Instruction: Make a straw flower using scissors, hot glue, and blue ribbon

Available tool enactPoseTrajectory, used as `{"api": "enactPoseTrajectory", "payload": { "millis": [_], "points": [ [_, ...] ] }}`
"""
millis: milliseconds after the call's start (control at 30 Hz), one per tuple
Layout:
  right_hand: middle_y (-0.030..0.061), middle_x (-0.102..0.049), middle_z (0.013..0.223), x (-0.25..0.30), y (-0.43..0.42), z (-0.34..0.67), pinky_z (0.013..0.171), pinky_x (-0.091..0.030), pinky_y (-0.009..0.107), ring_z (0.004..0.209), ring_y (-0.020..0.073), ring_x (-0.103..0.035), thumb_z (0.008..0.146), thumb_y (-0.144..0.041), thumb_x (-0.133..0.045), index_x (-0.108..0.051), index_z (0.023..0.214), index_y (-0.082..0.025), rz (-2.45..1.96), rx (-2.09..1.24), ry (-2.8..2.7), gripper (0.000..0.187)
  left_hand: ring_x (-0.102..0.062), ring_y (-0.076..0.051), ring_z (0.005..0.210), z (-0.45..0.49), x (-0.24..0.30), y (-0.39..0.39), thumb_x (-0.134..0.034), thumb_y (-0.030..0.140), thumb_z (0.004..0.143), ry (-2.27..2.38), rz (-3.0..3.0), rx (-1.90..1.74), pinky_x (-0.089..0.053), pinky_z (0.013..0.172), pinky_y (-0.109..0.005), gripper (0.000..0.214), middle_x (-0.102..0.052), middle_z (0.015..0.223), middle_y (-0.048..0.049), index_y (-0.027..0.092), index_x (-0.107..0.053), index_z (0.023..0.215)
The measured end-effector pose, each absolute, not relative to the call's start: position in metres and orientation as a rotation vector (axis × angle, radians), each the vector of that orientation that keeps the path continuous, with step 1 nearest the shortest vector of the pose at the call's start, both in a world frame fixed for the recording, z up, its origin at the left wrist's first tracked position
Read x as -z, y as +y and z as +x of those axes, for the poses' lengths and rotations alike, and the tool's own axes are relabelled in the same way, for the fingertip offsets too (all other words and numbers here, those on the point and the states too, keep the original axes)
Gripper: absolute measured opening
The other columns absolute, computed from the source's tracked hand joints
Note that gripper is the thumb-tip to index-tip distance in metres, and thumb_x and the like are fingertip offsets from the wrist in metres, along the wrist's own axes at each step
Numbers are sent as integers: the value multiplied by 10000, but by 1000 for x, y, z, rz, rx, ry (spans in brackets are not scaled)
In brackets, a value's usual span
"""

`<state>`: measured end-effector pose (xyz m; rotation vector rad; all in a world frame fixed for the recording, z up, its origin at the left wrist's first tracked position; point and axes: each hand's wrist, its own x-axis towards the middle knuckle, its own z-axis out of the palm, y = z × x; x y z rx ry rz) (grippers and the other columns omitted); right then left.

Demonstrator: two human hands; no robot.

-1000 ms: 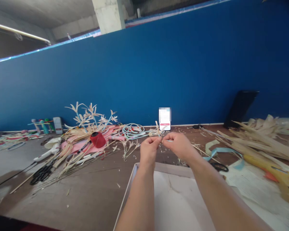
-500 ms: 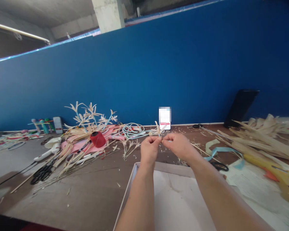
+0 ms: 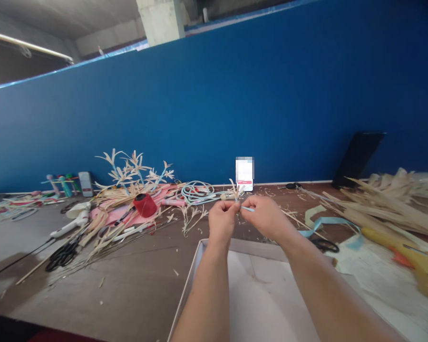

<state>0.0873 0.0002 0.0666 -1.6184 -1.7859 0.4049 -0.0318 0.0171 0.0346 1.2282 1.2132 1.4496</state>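
Pinched in the fingers of my left hand [image 3: 221,220] is a small cream flower [image 3: 237,190] with narrow petals pointing up, like dried husk. My right hand [image 3: 263,216], just right of it, is closed on a light blue strip [image 3: 248,209] that runs toward the flower's base. Both hands are held above the far edge of a shallow white box [image 3: 258,251]. The fingertips partly hide the flower's lower end. Behind the hands a lit phone [image 3: 245,173] leans against the blue partition.
At left lie finished husk flowers [image 3: 135,166], a red thread spool [image 3: 145,205], black scissors [image 3: 62,255] and a white glue gun [image 3: 71,227]. To the right are husk strips [image 3: 395,202], light blue ribbon [image 3: 330,221] and a yellow tool [image 3: 399,247]. A blue partition [image 3: 214,109] rises behind.
My right hand has shifted slightly away from my left, and a length of light blue strip now shows between them. The left hand still pinches the flower in nearly the same place.
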Motion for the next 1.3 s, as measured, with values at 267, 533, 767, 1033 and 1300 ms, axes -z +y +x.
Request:
{"api": "enactPoseTrajectory", "payload": {
  "millis": [267,533,767,1033,1300],
  "points": [
    [-22,-551,514,-74,-3,87,451,-275,223,483,106,-437,664,-356,-536,-644,653,-182,-1555,-605,-1748,205,-399,-69,516,-32,-39,15,-669,316,618,1142,1132,-1458,-304,542,-218,213,-517,552,23,116,-628,680],
    [-31,-541,507,-71,-2,88,444,-274,216,473,97,-422,679,-384,-541,-663,681,-176,-1501,-625,-1747,241,-349,-42,466,-34,-36,17,-720,311,578,927,923,-1425,-246,491,-209,239,-481,517,39,114,-615,664],
    [-35,-520,490,-71,-3,87,439,-270,215,465,94,-410,673,-374,-544,-667,668,-172,-1507,-617,-1736,237,-361,-34,438,-35,-37,17,-754,298,543,821,797,-1356,-247,455,-198,258,-474,504,40,117,-598,640],
    [-49,-446,465,-66,0,90,439,-243,223,457,88,-343,664,-365,-554,-657,654,-162,-1438,-806,-1607,228,-367,-26,452,-33,-37,15,-771,344,532,804,775,-1333,-271,440,-173,304,-461,525,43,124,-614,672],
    [-66,-397,446,-58,6,94,460,-237,229,432,76,-295,665,-386,-569,-636,666,-169,-1362,-978,-1495,227,-371,-30,506,-33,-38,13,-672,504,622,720,838,-1253,-313,465,-165,469,-526,672,-3,143,-678,922]
  ]
}}
